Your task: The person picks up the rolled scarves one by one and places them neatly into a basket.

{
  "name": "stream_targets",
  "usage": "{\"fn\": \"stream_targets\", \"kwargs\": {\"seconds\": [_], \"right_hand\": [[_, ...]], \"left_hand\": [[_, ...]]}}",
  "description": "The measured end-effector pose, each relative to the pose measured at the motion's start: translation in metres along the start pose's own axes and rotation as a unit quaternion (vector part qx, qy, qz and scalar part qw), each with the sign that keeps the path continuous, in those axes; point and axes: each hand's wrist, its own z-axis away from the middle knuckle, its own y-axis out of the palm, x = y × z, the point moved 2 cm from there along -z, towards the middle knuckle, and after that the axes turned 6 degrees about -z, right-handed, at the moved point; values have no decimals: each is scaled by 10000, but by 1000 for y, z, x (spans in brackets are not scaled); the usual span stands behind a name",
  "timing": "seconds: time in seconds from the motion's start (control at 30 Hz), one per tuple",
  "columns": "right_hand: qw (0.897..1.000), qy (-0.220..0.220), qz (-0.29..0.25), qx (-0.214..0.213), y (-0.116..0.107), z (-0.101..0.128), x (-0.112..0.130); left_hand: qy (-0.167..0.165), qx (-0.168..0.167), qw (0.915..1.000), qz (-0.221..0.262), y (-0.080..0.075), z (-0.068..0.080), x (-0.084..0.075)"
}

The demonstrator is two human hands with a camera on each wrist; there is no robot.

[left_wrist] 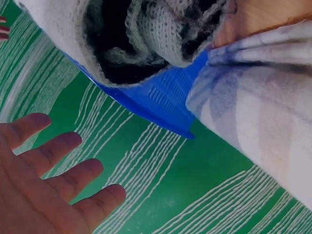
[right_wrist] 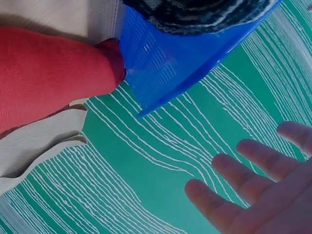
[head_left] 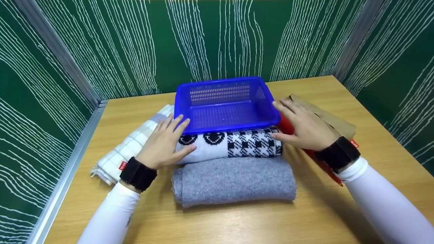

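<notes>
An empty blue plastic basket stands at the back middle of the table. My left hand, fingers spread, is over the basket's front left corner and the end of a rolled black-and-white patterned scarf. On the other side my right hand has its fingers stretched near the basket's right rim, above a red rolled cloth. Both wrist views show straight fingers with nothing held. A grey rolled cloth lies in front of the patterned scarf.
To the left a white checked cloth lies slanted beside the basket. A tan folded cloth is at the right, partly behind my right hand. Green walls with white lines border the wooden table at the back and sides.
</notes>
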Motion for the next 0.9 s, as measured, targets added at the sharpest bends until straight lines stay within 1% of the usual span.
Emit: {"fn": "stream_targets", "kwargs": {"seconds": [0.13, 0.33, 0.5, 0.63, 0.77, 0.9], "right_hand": [[9999, -157, 35, -27, 1, 2, 2], [9996, -256, 114, -1, 1, 6, 4], [9994, -328, 97, 10, 1, 7, 7], [9988, -497, -6, 12, 3, 8, 10], [9976, -686, -21, -26, 4, 9, 13], [9967, -812, 0, -19, 4, 10, 16]], "left_hand": [[102, -53, 9999, -71, 1, 2, -1], [242, -163, 9996, -45, -1, 5, -3], [333, -128, 9994, 5, -3, 5, -6], [455, -119, 9989, 28, -4, 5, -8], [594, -240, 9979, 46, -5, 6, -10], [634, -208, 9978, 51, -6, 6, -10]]}}
